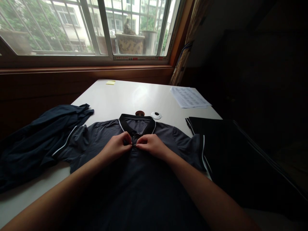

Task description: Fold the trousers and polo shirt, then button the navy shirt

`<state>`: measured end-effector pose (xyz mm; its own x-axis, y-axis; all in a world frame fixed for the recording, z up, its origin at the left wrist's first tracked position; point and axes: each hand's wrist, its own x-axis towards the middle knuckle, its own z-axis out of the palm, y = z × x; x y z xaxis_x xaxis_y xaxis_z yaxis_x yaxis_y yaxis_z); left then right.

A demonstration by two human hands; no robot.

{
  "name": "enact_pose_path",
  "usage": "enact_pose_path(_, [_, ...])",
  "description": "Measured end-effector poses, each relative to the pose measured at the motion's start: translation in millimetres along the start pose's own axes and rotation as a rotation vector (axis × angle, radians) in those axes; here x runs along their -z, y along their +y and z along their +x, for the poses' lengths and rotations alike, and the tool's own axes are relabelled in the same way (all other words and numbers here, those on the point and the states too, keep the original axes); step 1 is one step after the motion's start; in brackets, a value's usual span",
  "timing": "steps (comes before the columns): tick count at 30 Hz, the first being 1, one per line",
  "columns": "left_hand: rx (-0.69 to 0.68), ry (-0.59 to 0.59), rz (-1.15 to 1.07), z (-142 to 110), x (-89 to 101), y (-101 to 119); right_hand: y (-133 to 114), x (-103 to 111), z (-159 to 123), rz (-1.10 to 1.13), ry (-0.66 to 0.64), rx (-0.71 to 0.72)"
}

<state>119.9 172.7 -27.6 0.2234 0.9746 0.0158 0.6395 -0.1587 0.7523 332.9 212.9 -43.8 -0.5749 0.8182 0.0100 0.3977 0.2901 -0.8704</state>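
A dark grey polo shirt [144, 179] with a black, white-edged collar lies spread face up, its collar toward the window. My left hand [119, 143] pinches the left side of the button placket just below the collar. Opposite it, my right hand [151, 145] pinches the placket's right side, thumb and forefinger together. The fingertips of both hands almost meet over the placket. A button [133, 133] shows above them near the collar; whatever lies between the fingertips is too small to make out.
On the white table [115, 99] lie a dark blue garment [45, 134] at left and folded black clothing [231, 154] at right. Printed sheets [190, 97], a yellow sticky note [110, 82] and a round white disc [156, 115] sit beyond the shirt. A window [110, 59] stands behind.
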Motion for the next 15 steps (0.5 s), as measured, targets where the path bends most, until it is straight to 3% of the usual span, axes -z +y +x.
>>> enact_pose_path(15, [-0.061,0.02,0.036,-1.4,-4.0,-0.2,0.8,2.2,0.5,0.0,-0.018,0.047])
